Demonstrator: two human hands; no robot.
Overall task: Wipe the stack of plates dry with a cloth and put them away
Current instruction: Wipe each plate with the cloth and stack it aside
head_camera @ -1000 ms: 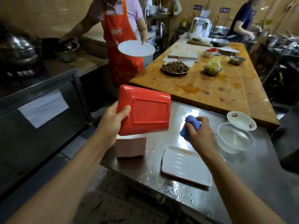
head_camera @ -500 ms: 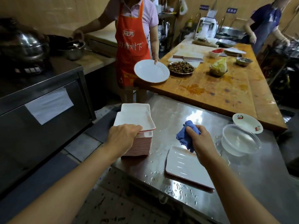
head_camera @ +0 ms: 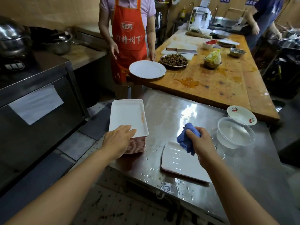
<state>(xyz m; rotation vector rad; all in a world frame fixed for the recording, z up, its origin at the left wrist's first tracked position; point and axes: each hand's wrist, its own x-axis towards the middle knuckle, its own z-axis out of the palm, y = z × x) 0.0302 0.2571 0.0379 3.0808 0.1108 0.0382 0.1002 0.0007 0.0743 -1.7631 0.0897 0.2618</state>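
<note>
Left hand (head_camera: 119,140) rests with fingers relaxed on the plate stack (head_camera: 129,120); right hand (head_camera: 200,142) grips a cloth (head_camera: 185,140) above a lone plate (head_camera: 181,163) on the desk (head_camera: 170,111).

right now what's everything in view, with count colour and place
stack of plates: one, white tops, pink edges, steel table's left edge
single plate: one, white, wet, steel table front
steel table: one, grey, water drops
blue cloth: one, above single plate
plastic tub: one, clear, right
small dish: one, white, red print, behind tub
round plate: one, white, wooden counter corner
cleaver: one, wooden counter
cabbage bowl: one, metal
person in orange apron: one, behind counter
left hand: rests on stack
right hand: grips cloth
</note>
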